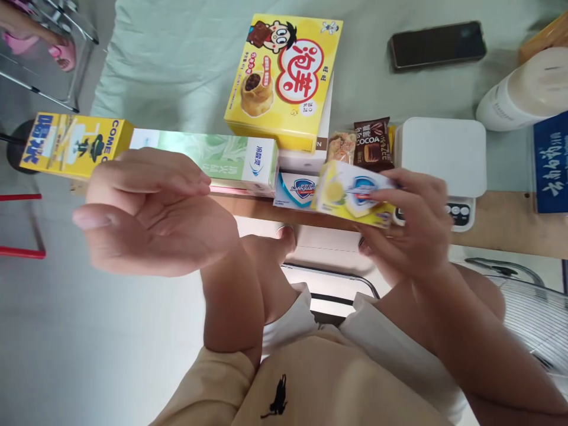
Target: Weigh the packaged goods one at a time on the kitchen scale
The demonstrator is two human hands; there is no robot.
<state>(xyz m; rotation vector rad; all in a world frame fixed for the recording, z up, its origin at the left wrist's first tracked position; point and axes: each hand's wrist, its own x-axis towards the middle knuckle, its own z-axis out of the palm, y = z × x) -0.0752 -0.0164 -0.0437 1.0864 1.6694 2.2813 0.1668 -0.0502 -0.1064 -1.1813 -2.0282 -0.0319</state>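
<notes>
Right hand [415, 219] gripped a yellow-white box [348, 189], label blurred, by its right end over the surface's near edge, partly hiding a Safeguard box [293, 190]. Left hand [155, 213], palm up, loosely curled, partly hid a green carton [208, 155].

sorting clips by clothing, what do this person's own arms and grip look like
Each grip is a bare hand: neither the left hand nor the right hand shows a glove, ring or watch. The left sleeve is short, loose and beige; the right sleeve is out of view. The beige shirt bears a small black motif.
</notes>
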